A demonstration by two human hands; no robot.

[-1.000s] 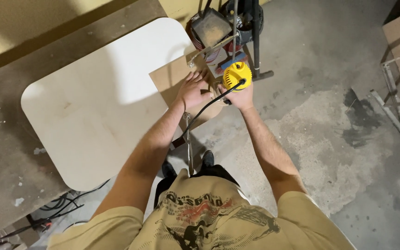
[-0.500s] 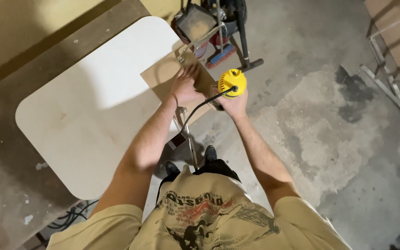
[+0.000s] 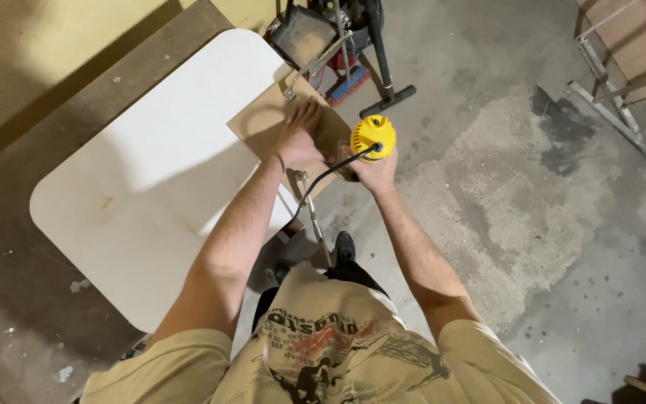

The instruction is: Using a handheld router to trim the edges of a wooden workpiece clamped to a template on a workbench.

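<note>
My right hand (image 3: 374, 170) is clamped around the yellow router (image 3: 373, 136) at centre frame; my left hand (image 3: 300, 138) lies flat, fingers spread, on the brown board (image 3: 263, 123) just beside it. The tool could kick toward those fingers, and its black cord (image 3: 321, 179) could snag.

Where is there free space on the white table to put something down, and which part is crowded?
The white tabletop is bare from its rounded left corner up to the brown board. The crowded part is its right edge: there the left hand presses the board, the right hand holds the yellow tool, and clamps stick out.
</note>
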